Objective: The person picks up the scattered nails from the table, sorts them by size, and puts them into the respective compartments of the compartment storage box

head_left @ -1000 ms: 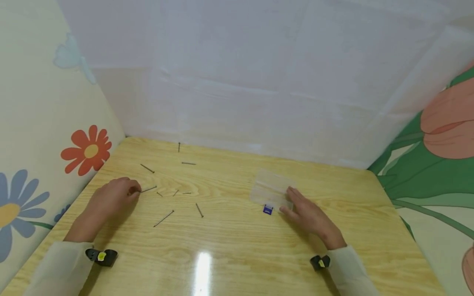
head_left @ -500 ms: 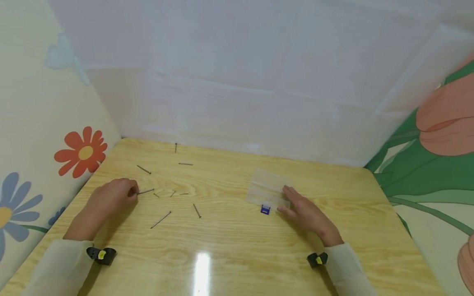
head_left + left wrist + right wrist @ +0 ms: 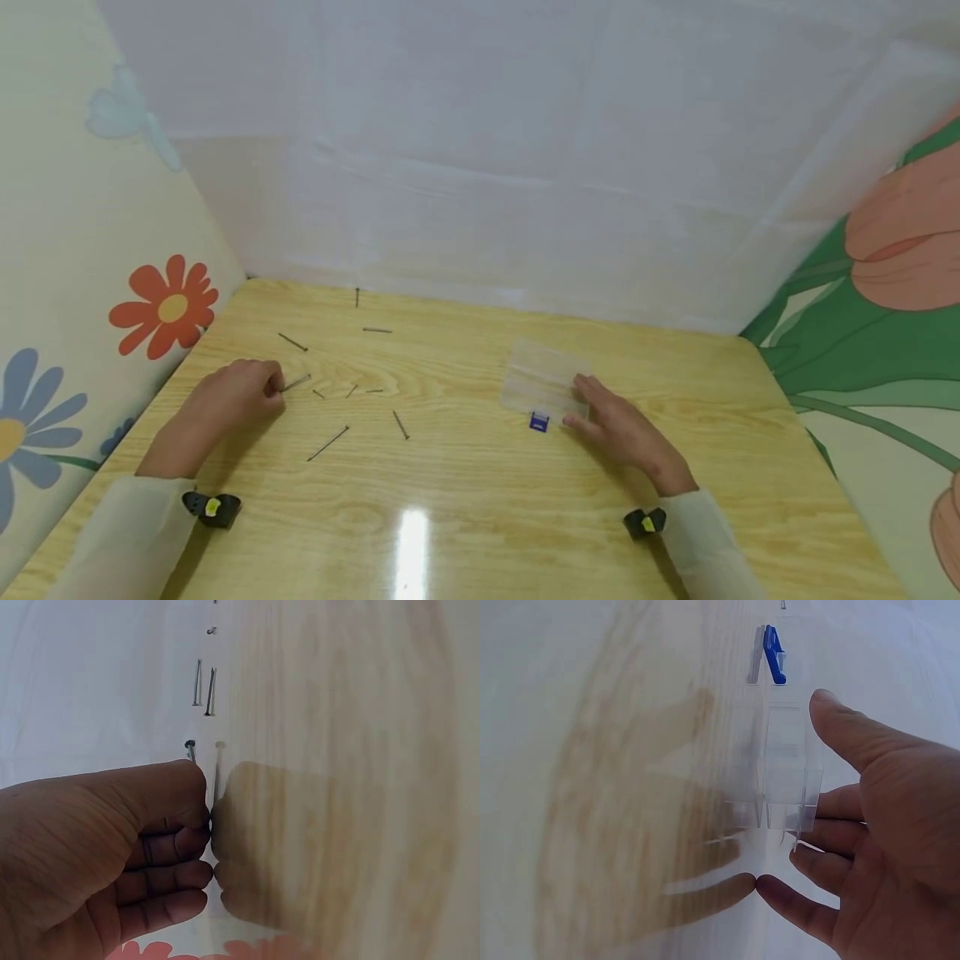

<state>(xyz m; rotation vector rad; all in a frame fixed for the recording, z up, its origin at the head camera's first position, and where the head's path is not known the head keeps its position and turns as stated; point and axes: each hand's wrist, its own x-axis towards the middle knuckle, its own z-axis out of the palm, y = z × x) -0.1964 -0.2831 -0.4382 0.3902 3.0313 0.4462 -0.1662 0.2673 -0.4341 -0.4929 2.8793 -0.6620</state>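
Observation:
My left hand (image 3: 234, 400) pinches a nail (image 3: 298, 382) between thumb and fingertips at the table's left side. In the left wrist view the nail's head (image 3: 190, 743) sticks out past the fingers, and its reflection lies apart from it on the glossy wood. Around it lie loose nails, with a long one (image 3: 327, 443) nearer me and another (image 3: 401, 425) to its right. My right hand (image 3: 626, 433) rests beside a clear plastic box (image 3: 542, 375) with a blue latch (image 3: 539, 422). In the right wrist view its relaxed fingers stand at the box's end, thumb extended alongside.
Several short nails (image 3: 352, 390) lie right of the left hand, with longer nails (image 3: 293, 342) farther back. The wooden table (image 3: 480, 517) ends at a white sheet (image 3: 450, 208) behind. Flower-printed panels (image 3: 60, 250) stand at both sides.
The head end of the nail in my left hand has risen slightly. My right hand and the clear box stay in place; the head view has shifted a little.

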